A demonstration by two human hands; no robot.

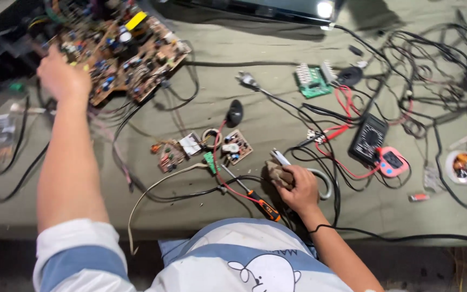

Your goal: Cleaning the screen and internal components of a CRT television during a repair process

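Head camera looks down on a grey-green cloth-covered table [255, 48] strewn with electronics. Nearest, the right hand [298, 189] rests on the cloth with its fingers curled around a brownish wad, perhaps a rag or sponge [278, 173], from which a pale metal tip sticks out toward the far side; what tool that tip belongs to cannot be told. Just left of this hand lies a screwdriver [255, 199] with an orange and black handle, its shaft pointing away toward a small green connector piece [209, 161]. Beyond these sit two small brown circuit boards [201, 147] side by side, with a black round part [235, 112] a little farther off. To the right, well apart from the hand, a black multimeter [367, 138] lies among red and black leads, with a pink gadget [391, 161] just beside it and a small green board [312, 81] farther back. Farthest, at the upper left, the left hand [60, 75] is stretched out with its fingers closed on the near edge of a large brown circuit board [125, 48] packed with components, which is tilted and trails dark wires down to the cloth
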